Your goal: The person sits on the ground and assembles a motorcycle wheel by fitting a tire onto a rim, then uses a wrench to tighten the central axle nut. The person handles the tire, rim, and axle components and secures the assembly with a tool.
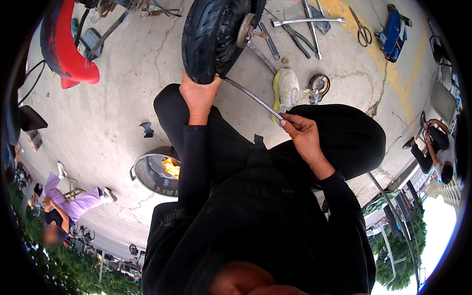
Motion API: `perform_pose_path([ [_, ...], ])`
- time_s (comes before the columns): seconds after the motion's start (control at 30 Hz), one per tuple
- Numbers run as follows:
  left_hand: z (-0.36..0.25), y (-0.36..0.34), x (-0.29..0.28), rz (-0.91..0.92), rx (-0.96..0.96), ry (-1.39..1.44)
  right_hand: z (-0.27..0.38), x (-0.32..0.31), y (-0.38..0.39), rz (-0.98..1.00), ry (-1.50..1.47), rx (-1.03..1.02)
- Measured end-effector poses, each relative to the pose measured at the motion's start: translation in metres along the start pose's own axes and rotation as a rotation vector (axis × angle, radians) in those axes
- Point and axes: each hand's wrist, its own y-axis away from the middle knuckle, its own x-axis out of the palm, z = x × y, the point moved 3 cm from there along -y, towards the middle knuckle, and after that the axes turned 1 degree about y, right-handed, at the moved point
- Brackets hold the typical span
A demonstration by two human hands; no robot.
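Note:
A black scooter tire (201,39) on its wheel stands upright at the top centre, with a rusty hub and axle (250,33) on its right side. My left hand (200,94) is closed around the bottom of the tire. My right hand (300,132), its fingers pinched on a long steel bar (250,98), is over my right thigh. The bar's far tip meets the tire beside my left hand, though the exact contact is hidden. Below the axle is my light shoe (287,86) with a yellow-green sole.
Wrenches (309,21), pliers (299,39), scissors (362,30), a blue jack (392,34) and a round part (319,87) lie rightward. A red scooter panel (73,69) is upper left, a metal basin (147,174) left of me. Seated people are at left (76,199) and right (435,145).

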Motion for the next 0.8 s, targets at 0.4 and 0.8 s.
perform_pose_path([
  [0.4, 0.011, -0.015, 0.001, 0.072, -0.032, 0.063, 0.007, 0.011, 0.012, -0.029, 0.104, 0.012],
  [0.8, -0.062, -0.090, -0.034, 0.465, 0.064, 0.299, 0.053, 0.000, 0.054, -0.008, -0.007, -0.175],
])
